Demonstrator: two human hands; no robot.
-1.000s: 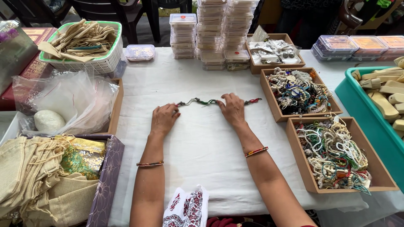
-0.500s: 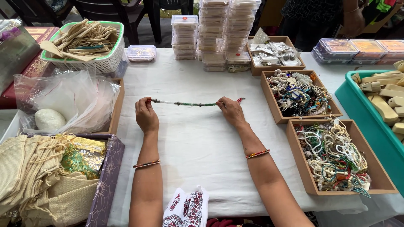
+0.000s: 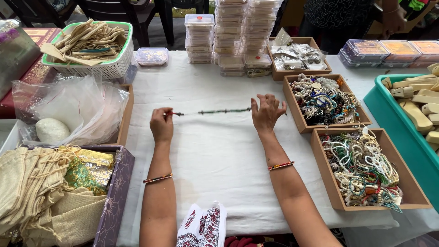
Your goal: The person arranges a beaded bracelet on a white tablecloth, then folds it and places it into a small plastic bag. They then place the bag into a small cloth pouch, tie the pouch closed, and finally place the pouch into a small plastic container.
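A thin green beaded string (image 3: 219, 111) with a red end is stretched straight across the white tablecloth (image 3: 215, 160). My left hand (image 3: 162, 126) pinches its red left end with closed fingers. My right hand (image 3: 266, 113) holds the right end between thumb and forefinger, the other fingers spread upward. Both wrists wear thin bangles.
Right: two cardboard trays of beaded jewellery (image 3: 320, 100) (image 3: 363, 169) and a teal tub of wooden pieces (image 3: 411, 110). Back: stacked clear plastic boxes (image 3: 228, 36), a tray of small packets (image 3: 295, 55). Left: a basket of cloth pouches (image 3: 89, 45), plastic bags (image 3: 68, 110), burlap bags (image 3: 36, 192).
The string was bunched in the middle a second ago. My hands have moved apart, the left one far to the left, and the string is now pulled out straight.
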